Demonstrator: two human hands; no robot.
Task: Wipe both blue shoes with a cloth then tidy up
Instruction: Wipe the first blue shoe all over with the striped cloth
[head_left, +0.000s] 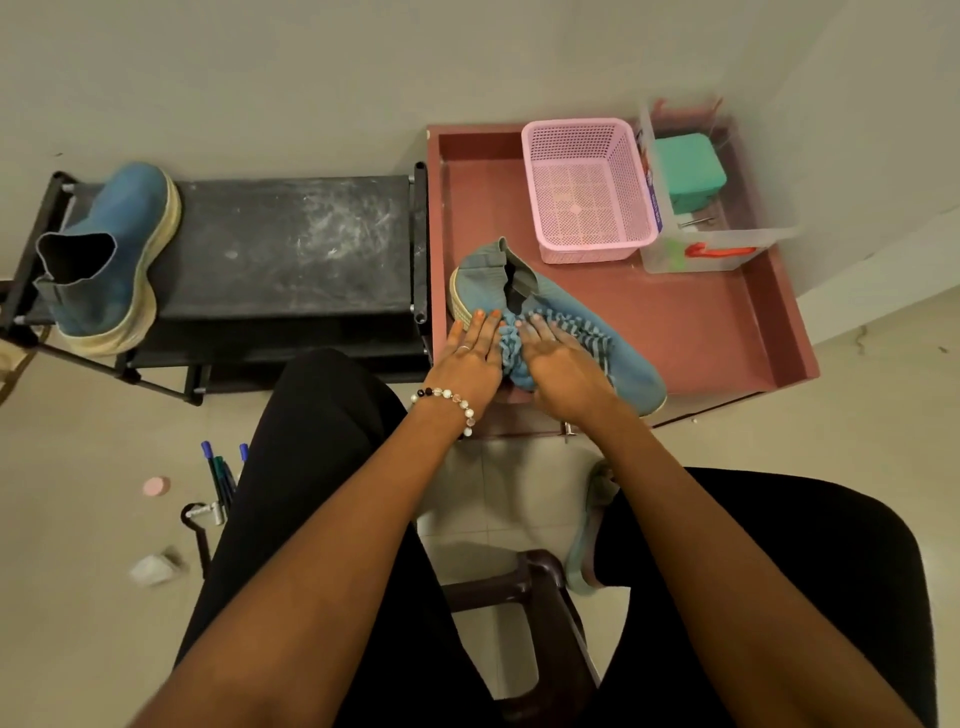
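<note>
One blue shoe (636, 375) lies on its side on the reddish-brown tray table (696, 317), its opening facing away from me. A blue striped cloth (584, 328) is bunched up over the middle of the shoe. My left hand (467, 358) rests flat on the shoe's near side with straight fingers, touching the cloth's left edge. My right hand (563, 364) presses palm-down on the cloth, fingers stretched over the folds. The second blue shoe (111, 249) stands on the left end of the black shoe rack (291, 244), apart from both hands.
A pink plastic basket (587, 192) and a clear box (727, 244) holding a green case sit at the back of the tray table. Pens (221, 478) and a pink disc (156, 487) lie on the floor at the left. A dark stool (535, 587) is between my knees.
</note>
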